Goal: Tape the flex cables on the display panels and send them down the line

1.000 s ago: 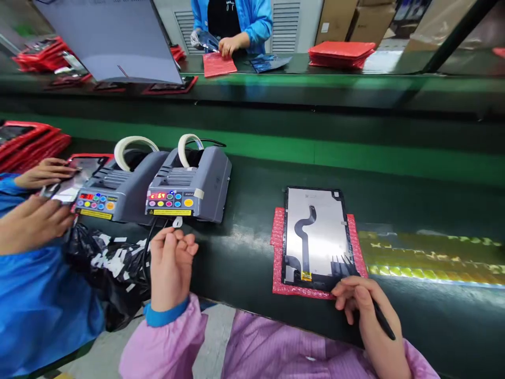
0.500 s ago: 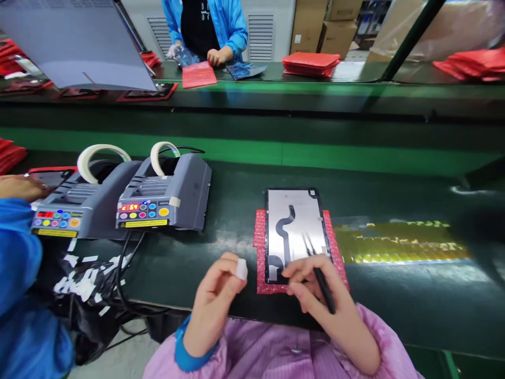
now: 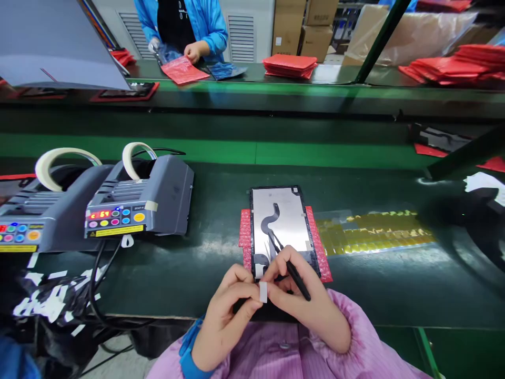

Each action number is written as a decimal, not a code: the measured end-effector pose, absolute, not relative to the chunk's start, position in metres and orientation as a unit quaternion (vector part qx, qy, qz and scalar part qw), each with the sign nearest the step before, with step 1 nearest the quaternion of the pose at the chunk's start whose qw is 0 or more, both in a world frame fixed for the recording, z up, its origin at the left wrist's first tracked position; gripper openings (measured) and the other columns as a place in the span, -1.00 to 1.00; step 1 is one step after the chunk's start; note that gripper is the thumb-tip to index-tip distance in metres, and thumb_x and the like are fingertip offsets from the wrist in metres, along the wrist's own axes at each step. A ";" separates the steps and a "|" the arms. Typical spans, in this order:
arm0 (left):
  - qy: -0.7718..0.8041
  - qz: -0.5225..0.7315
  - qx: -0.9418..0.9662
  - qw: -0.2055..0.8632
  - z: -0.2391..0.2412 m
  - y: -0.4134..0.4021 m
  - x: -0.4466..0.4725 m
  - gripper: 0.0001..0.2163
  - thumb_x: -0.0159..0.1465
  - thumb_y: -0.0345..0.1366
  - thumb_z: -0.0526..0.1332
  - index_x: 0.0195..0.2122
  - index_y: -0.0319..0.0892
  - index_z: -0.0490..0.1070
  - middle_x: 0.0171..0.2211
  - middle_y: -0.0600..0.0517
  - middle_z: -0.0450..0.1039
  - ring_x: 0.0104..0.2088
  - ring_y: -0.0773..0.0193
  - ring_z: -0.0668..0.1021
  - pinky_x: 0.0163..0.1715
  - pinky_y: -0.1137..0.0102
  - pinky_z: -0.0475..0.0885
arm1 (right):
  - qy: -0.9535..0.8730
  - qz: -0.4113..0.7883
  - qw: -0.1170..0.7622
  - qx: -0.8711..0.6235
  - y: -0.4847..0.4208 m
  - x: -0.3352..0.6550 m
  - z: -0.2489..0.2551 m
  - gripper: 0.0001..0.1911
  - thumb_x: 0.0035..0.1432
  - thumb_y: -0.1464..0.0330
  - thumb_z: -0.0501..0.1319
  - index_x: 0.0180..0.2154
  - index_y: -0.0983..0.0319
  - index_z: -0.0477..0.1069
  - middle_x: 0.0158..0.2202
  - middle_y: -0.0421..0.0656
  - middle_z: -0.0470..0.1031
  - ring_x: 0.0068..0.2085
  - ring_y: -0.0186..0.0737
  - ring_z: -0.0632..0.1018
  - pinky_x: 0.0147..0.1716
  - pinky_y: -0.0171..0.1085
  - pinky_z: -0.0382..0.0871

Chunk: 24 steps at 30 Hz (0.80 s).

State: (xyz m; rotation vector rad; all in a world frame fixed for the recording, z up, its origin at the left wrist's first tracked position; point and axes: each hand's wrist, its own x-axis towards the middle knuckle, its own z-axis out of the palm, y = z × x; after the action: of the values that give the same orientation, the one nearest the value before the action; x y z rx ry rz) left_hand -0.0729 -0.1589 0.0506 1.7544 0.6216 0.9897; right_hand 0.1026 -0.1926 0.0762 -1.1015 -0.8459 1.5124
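Two hands, one pair of tweezers, one white strip and one flat panel share a table with two tape dispensers, which carry two tape rolls, one apiece, and two lit displays. Opposite are one co-worker, at least three cardboard boxes and two louvred vents; white scraps are too many to count.

Left hand pinches white tape, right hand fingertips right at it, tweezers held too, tips over panel. Panel on red bubble wrap. Yellow film to its right. Two dispensers left, one reading 64. Co-worker opposite, hand on red pouch.
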 end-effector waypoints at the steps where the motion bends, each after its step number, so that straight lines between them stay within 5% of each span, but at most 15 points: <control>1: 0.241 0.417 0.736 0.476 0.050 -0.159 -0.073 -0.86 0.49 -0.26 0.12 -0.19 -0.07 0.45 -0.33 0.09 0.23 -0.32 0.32 0.37 -0.33 0.46 0.36 | -0.328 0.649 0.522 -0.446 -0.193 0.101 0.075 -0.58 0.08 0.35 0.44 -0.38 0.15 0.15 -0.39 -0.28 0.50 -0.45 -0.41 0.36 -0.53 -0.41 0.16; 8: 0.153 0.456 0.773 0.414 0.038 -0.153 -0.068 -0.83 0.50 -0.31 0.06 -0.23 -0.10 0.40 -0.40 0.10 0.22 -0.36 0.30 0.38 -0.31 0.35 0.38 | -0.175 0.717 0.539 -0.405 -0.201 0.083 0.057 -0.40 -0.12 0.27 0.59 -0.40 0.14 0.12 -0.49 -0.37 0.43 -0.58 -0.48 0.32 -0.73 -0.52 -0.01; 12: 0.123 0.453 0.797 0.380 0.038 -0.151 -0.070 -0.80 0.50 -0.30 0.06 -0.27 -0.09 0.40 -0.43 0.13 0.25 -0.38 0.32 0.44 -0.19 0.28 0.37 | -0.164 0.742 0.526 -0.382 -0.205 0.085 0.053 -0.43 -0.03 0.20 0.55 -0.38 0.13 0.13 -0.46 -0.37 0.41 -0.57 -0.46 0.38 -0.77 -0.51 -0.07; 14: 0.136 0.459 0.785 0.392 0.040 -0.151 -0.071 -0.81 0.49 -0.29 0.09 -0.29 -0.07 0.39 -0.44 0.13 0.25 -0.38 0.30 0.44 -0.18 0.27 0.37 | -0.210 0.744 0.521 -0.362 -0.205 0.096 0.057 -0.49 0.04 0.23 0.53 -0.33 0.13 0.16 -0.33 -0.31 0.49 -0.47 -0.43 0.46 -0.69 -0.49 0.10; 18: 0.212 0.459 0.757 0.414 0.042 -0.152 -0.075 -0.83 0.47 -0.26 0.13 -0.28 -0.07 0.43 -0.41 0.08 0.29 -0.36 0.26 0.42 -0.31 0.34 0.37 | -0.358 0.653 0.534 -0.400 -0.206 0.121 0.072 -0.54 0.08 0.36 0.51 -0.29 0.13 0.20 -0.05 -0.20 0.55 -0.16 -0.33 0.51 -0.23 -0.33 0.38; 21: 0.250 0.416 0.774 0.406 0.040 -0.152 -0.073 -0.84 0.45 -0.27 0.17 -0.28 -0.06 0.50 -0.40 0.07 0.34 -0.33 0.26 0.43 -0.32 0.38 0.37 | -0.423 0.616 0.494 -0.445 -0.207 0.128 0.082 -0.54 0.08 0.37 0.51 -0.36 0.13 0.18 -0.14 -0.19 0.61 -0.13 -0.25 0.55 -0.10 -0.24 0.39; 24: 0.297 0.374 0.764 0.434 0.035 -0.151 -0.069 -0.90 0.41 -0.27 0.24 -0.23 -0.04 0.54 -0.38 0.07 0.37 -0.34 0.27 0.46 -0.34 0.41 0.38 | -0.440 0.584 0.489 -0.476 -0.200 0.128 0.085 -0.55 0.19 0.34 0.43 -0.41 0.13 0.12 -0.28 -0.20 0.63 -0.25 -0.23 0.58 -0.20 -0.22 0.41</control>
State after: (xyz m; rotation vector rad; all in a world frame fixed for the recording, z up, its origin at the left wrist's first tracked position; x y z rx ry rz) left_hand -0.0694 -0.1514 0.0351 1.9026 0.7402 0.9328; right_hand 0.1279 -0.2003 0.0848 -1.1562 -1.0704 1.4180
